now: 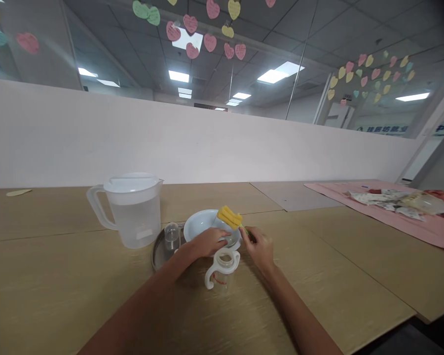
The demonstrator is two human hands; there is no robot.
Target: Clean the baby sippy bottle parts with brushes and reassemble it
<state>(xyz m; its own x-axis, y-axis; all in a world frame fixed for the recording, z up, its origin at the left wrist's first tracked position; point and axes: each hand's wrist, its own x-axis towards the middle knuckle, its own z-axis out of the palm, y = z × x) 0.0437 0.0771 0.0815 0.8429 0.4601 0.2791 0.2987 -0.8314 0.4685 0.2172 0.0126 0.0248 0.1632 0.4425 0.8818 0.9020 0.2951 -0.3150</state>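
looks mid-work, as far as can be judged. done: bottle (228,269) with white handles stands upright and open on the tabletop (318,256), between the forearms, just this side of the white bowl (196,227). small clear cup-like piece (171,238) sits apart on the round metal tray (156,252). left: bottle not yet back together, brush not yet put down. whether anything is clean: can't tell.

right hand (259,248) pinches the green handle of the sponge brush (229,217), fingers curled round it; yellow head tilts up over the bowl's right rim, outside the bottle. left hand (209,240) reaches over the bowl, fingers forward; something pale by its fingertips, can't tell if gripped or only touched.

edges/room: tight on the left, tray and lidded pitcher (139,219) just beyond the left forearm. bowl overlaps the tray. white wall (192,148) closes the far side. widest room is right of the right hand, up to the pink cloth (333,191). table's front edge cuts in at lower right, well apart from the bottle.
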